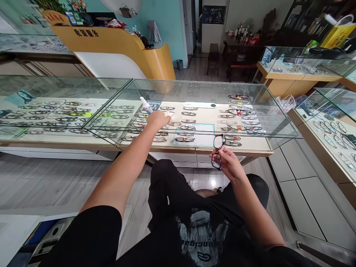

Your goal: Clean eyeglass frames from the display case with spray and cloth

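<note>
Left hand (158, 119) sits far forward, arm (126, 167) outstretched; right hand (230, 163) pinches closer in

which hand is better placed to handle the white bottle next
Probably the left: the left hand is at the white bottle, though whether it grips it is unclear. The right hand is farther off and holds the dark-framed glasses.

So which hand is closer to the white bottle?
The left hand. It is right by the lower end of the bottle; I can't tell if they touch. The right hand is farther off, to the right, holding glasses.
</note>
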{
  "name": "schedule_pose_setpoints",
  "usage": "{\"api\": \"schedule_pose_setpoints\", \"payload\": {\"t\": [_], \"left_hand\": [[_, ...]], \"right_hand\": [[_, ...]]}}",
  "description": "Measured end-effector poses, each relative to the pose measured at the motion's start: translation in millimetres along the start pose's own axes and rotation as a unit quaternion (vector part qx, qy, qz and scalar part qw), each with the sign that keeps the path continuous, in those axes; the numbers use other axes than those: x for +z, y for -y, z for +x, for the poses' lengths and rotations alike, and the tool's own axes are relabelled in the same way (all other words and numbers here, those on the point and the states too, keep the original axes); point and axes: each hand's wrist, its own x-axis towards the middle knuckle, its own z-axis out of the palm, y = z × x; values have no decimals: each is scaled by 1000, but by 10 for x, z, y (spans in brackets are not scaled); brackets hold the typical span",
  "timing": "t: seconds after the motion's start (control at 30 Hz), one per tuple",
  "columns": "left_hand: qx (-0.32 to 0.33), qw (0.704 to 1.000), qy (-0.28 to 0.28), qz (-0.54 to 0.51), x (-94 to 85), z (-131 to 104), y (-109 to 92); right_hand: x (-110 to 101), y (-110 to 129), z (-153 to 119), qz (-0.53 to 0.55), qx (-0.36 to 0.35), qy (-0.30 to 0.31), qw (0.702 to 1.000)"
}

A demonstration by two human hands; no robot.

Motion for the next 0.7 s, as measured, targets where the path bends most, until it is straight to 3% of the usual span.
{"api": "schedule_pose_setpoints", "payload": {"t": [0.1,0.2,0.4,0.57,0.7], "left_hand": [[96,989,-49,-104,-31,-162,25],[158,953,-60,-253,-47,-407,5],[135,873,87,-461,-25,-1028,-218],[123,850,200,-472,69,-1465,-421],[127,834,242,-479,155,-1639,-518]], "right_hand": [[-5,-8,-10,2,-2,-3,1000],[-7,-17,-13,-1,-2,4,1000],[19,-51,28,-16,5,16,1000],[109,-79,61,-4,15,36,999],[171,-88,70,-8,17,37,999]]}}
